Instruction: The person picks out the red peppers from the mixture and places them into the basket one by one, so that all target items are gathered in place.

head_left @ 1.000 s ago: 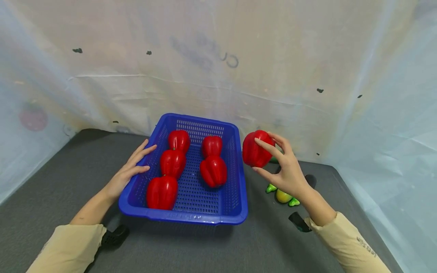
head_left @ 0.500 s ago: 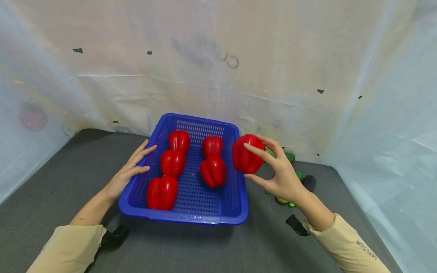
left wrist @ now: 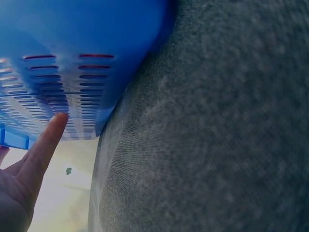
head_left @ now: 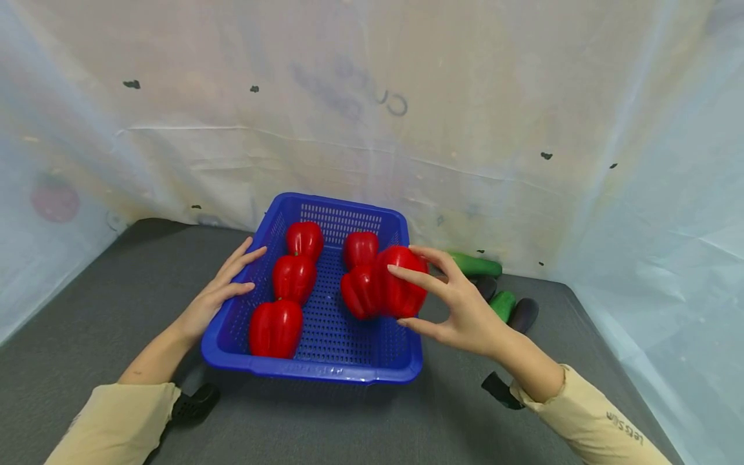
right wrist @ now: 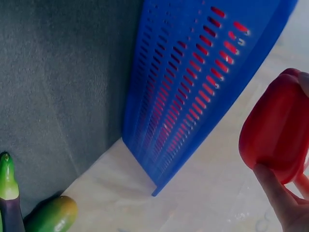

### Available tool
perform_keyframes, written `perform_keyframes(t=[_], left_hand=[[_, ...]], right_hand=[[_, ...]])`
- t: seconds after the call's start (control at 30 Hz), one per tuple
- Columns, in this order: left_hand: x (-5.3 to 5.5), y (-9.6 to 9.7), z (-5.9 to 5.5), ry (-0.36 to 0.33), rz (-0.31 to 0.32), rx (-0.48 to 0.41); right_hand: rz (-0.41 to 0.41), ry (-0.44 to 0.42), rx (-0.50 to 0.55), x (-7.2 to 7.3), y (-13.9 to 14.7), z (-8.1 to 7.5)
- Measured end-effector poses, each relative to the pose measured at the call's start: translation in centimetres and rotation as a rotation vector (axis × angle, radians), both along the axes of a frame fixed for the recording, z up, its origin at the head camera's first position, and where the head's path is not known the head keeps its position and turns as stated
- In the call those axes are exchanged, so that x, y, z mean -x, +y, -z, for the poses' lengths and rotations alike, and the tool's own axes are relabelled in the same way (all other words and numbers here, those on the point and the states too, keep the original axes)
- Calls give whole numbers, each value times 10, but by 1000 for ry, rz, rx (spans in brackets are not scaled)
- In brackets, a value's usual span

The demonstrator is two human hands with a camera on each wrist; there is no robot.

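Note:
Over the right rim of a blue perforated basket (head_left: pixel 314 371), my right hand (head_left: pixel 465 313) holds a red bell pepper (head_left: pixel 405 284) between thumb and fingers. From the head view that pepper overlaps another red bell pepper (head_left: pixel 357 294) inside; I cannot tell if they touch. In the right wrist view the held pepper (right wrist: pixel 277 128) is above the rim's level. Several more red peppers (head_left: pixel 276 329) lie in the basket, in a left column and a right one. My left hand (head_left: pixel 212 300) rests on the left rim with straight fingers, one finger (left wrist: pixel 46 145) along the outer wall.
Right of the basket, partly behind my right hand, lie a long green vegetable (head_left: pixel 478 265), a shorter green one (head_left: pixel 502 303) and a dark eggplant (head_left: pixel 525 314). A yellow-green fruit (right wrist: pixel 55 215) shows in the right wrist view. Pale sheeting (head_left: pixel 465 129) encloses the grey table (head_left: pixel 453 413).
My right hand has moved left and down, bringing the red bell pepper from beside the basket to over its right rim. The left hand and basket have stayed put.

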State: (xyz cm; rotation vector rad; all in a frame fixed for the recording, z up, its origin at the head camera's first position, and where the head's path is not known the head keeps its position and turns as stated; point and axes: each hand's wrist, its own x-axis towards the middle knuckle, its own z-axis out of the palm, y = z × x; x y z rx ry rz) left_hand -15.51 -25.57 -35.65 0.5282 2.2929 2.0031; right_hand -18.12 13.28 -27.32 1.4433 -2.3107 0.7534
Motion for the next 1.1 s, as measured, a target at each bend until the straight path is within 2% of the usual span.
perform_keyframes(t=[0.33, 0.67, 1.1], left_hand=[[-1, 1, 0, 5, 2, -15], [0, 0, 0, -3, -2, -9], [0, 2, 1, 12, -2, -13]], right_hand=[[-44, -46, -93, -9, -9, 3], [-104, -52, -162, -11, -16, 6], [-64, -165, -336, -16, -22, 4]])
